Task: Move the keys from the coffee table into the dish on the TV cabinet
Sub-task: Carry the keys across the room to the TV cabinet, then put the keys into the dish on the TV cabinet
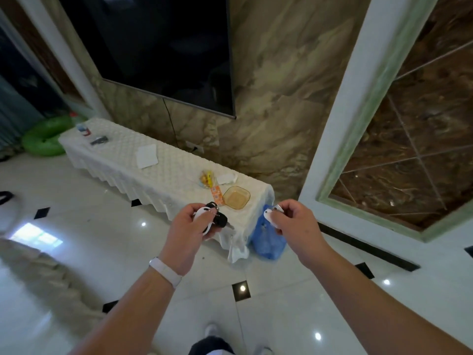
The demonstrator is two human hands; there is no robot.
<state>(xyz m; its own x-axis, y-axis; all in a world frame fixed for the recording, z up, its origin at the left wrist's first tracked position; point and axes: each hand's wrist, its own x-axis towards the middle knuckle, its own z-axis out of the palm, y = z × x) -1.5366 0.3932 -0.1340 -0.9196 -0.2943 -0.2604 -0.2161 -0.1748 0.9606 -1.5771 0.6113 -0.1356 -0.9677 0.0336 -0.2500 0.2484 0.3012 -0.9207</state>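
My left hand (188,228) is closed around a bunch of keys (217,216) with a black fob and a white tag. In my right hand (291,221) I pinch a second key with a white oval tag (269,216). Both hands hover in the air just in front of the near end of the TV cabinet (133,172), which is draped in a white quilted cloth. An amber glass dish (236,197) sits on that near end, between and slightly beyond my two hands. It looks empty.
A large dark TV (163,47) hangs on the marble wall above the cabinet. Snack packets (208,180), white papers (147,156) and small items lie on the cloth. A blue bag (266,242) stands by the cabinet's end. A green inflatable ring (43,139) lies at far left.
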